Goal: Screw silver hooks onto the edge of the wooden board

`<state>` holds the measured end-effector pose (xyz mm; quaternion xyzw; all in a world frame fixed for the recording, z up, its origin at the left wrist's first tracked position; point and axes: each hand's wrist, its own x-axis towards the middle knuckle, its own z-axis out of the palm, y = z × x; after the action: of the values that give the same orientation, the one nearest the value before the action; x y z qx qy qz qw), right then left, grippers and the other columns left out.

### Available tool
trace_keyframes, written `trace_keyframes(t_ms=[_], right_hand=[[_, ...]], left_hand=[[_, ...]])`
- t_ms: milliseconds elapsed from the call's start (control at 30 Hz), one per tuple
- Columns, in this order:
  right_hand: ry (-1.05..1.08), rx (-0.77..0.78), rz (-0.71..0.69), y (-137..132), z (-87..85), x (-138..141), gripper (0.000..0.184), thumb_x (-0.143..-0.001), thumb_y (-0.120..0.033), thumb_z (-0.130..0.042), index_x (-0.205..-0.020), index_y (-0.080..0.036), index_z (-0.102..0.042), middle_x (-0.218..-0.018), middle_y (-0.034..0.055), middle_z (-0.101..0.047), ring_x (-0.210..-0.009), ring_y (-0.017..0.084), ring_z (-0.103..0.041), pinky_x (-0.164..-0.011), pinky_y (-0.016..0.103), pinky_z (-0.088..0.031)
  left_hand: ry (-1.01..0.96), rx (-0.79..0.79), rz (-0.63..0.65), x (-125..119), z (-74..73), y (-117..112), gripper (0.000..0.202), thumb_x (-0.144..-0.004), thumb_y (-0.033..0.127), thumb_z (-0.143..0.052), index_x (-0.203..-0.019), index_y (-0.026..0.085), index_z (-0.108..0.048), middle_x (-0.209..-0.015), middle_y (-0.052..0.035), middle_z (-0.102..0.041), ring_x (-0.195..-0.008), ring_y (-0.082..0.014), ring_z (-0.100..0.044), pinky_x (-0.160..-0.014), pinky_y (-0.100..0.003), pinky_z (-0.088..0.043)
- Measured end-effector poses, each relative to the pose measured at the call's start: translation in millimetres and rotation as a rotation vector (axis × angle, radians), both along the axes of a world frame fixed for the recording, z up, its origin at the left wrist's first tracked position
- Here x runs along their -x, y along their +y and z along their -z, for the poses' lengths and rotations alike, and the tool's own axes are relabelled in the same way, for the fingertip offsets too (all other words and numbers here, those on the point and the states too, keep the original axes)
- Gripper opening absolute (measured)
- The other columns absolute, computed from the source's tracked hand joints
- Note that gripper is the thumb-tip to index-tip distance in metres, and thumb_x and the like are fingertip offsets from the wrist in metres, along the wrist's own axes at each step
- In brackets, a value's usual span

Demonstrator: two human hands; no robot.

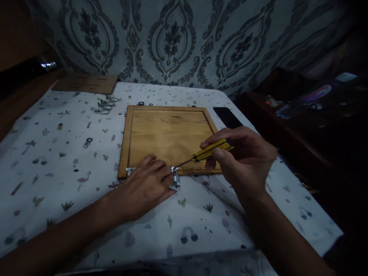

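A framed wooden panel [169, 130] lies flat on the cloth-covered table. Along its near edge sits a shiny metal hinge-like fitting [176, 180], partly covered by my left hand [151, 178]. That hand bears on the panel's edge, its index finger and thumb closed around the fitting's left side. My right hand [244, 157] grips the yellow-and-black handle of a screwdriver [211, 150] between thumb and fingers. The screwdriver's shaft slants down to the left, its tip at the fitting. Whether the tip sits in a screw is too small to tell.
Several metal fittings [105, 105] lie left of the panel, near a piece of brown cardboard [86, 83]. A black flat object [228, 117] rests right of the panel. Beyond the table's right edge is a plastic bottle [313, 96]. A patterned wall covering [172, 42] rises behind.
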<state>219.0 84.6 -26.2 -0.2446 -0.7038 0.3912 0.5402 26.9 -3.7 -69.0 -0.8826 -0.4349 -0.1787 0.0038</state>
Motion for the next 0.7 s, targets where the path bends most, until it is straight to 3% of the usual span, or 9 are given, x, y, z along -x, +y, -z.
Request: trace_keyframes(t_ms=[433,700], right_hand=[[-0.027,0.014,-0.054,-0.4,-2.2,-1.0,0.013,-0.077,-0.035,-0.078,-0.086,-0.030,-0.070,-0.079,0.0014,-0.070,-0.056,0.015,-0.061,-0.034,0.025,-0.048],[-0.034,-0.096,-0.091,1.7,-1.2,-1.8,0.012,-0.078,-0.031,-0.077,-0.088,-0.028,-0.072,-0.078,0.0027,-0.070,-0.068,0.019,-0.066,-0.047,0.029,-0.053]], left_hand=[[-0.009,0.000,-0.006,-0.5,-0.3,0.1,0.023,-0.097,0.035,-0.050,-0.092,0.016,-0.062,-0.101,-0.0050,-0.066,-0.099,-0.0206,-0.057,-0.097,-0.041,-0.037],[-0.006,0.023,0.004,0.1,-0.4,0.1,0.022,-0.097,0.034,-0.050,-0.092,0.016,-0.061,-0.100,-0.0042,-0.065,-0.099,-0.0201,-0.056,-0.099,-0.041,-0.037]])
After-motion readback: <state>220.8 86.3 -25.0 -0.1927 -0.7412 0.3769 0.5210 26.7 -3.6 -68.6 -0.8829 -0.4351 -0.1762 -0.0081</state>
